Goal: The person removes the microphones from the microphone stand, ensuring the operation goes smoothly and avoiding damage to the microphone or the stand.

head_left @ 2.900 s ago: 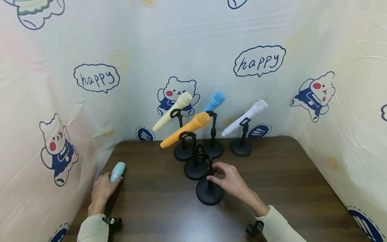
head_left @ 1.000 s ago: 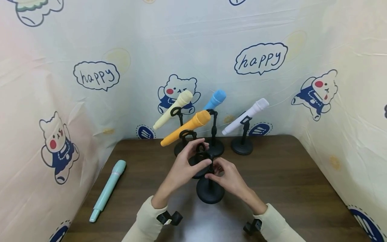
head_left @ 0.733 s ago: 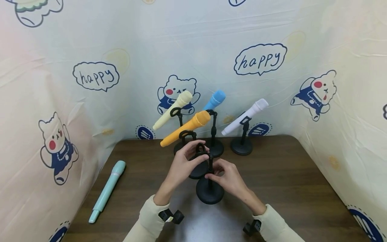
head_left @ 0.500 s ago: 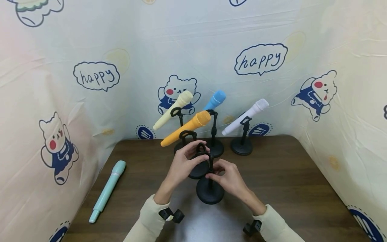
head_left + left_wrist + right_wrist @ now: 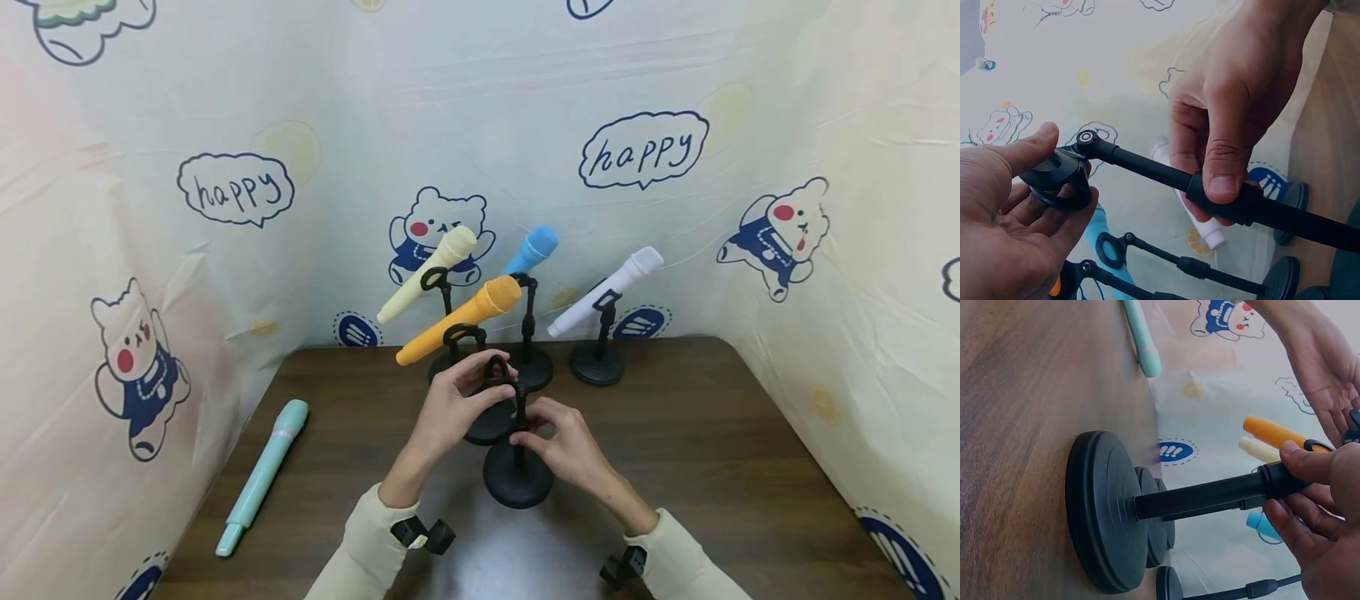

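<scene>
A black microphone stand (image 5: 517, 479) with a round base stands upright on the table, its clip holding no microphone. My left hand (image 5: 446, 408) pinches that clip (image 5: 1054, 175) at the top, thumb above and fingers below. Lower down, the thumb and fingers of my right hand (image 5: 568, 443) grip the collar (image 5: 1250, 203) partway along the pole. In the right wrist view the base lies flat on the wood. A mint-green microphone (image 5: 264, 475) lies by the table's left edge, apart from both hands.
Close behind are stands bearing an orange microphone (image 5: 468, 317), a cream microphone (image 5: 427, 277) and a blue microphone (image 5: 538, 244). Farther right, a lilac microphone (image 5: 606, 292) rests on its stand. A patterned cloth (image 5: 337, 100) encloses the wooden table (image 5: 675, 433) at the back and sides.
My left hand has let go of the mint-green microphone at the left and moved right to the stand's clip, where it now pinches. My right hand has kept its grip on the pole.
</scene>
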{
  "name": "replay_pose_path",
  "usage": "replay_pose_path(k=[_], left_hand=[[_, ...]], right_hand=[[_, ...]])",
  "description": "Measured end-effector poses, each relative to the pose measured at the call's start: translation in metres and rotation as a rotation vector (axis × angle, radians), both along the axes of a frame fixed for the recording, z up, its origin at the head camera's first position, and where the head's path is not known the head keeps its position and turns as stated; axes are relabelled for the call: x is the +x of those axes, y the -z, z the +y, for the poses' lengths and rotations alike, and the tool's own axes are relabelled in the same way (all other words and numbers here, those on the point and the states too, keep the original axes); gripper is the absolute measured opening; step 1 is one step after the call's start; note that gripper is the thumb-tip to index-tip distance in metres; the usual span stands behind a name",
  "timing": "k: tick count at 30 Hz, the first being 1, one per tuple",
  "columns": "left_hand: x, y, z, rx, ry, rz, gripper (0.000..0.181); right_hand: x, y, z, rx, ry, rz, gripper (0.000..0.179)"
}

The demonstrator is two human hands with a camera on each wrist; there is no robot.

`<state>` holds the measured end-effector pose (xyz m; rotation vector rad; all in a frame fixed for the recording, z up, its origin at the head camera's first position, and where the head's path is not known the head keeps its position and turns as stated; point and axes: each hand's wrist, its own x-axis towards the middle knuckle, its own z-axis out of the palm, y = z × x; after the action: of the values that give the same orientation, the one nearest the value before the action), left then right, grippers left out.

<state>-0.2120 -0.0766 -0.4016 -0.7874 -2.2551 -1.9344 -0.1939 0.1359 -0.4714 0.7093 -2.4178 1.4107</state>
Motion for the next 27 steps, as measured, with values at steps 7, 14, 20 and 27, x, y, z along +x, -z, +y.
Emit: replay_pose_path(k=[7, 14, 20, 27], left_hand=[[0.0, 0.001, 0.0, 0.001, 0.005, 0.008, 0.038], [0.0, 0.002, 0.004, 0.026, -0.003, 0.018, 0.039], [0.0, 0.001, 0.008, 0.046, -0.019, 0.02, 0.038], [0.002, 0.001, 0.009, 0.046, -0.012, 0.015, 0.039]], right_hand=[[-0.001, 0.001, 0.001, 0.016, -0.031, 0.007, 0.021], [-0.001, 0.003, 0.003, 0.048, -0.026, 0.018, 0.021], [0.004, 0.0, -0.004, 0.051, 0.12, -0.013, 0.032], [0.005, -0.006, -0.011, 0.072, 0.226, 0.015, 0.03]])
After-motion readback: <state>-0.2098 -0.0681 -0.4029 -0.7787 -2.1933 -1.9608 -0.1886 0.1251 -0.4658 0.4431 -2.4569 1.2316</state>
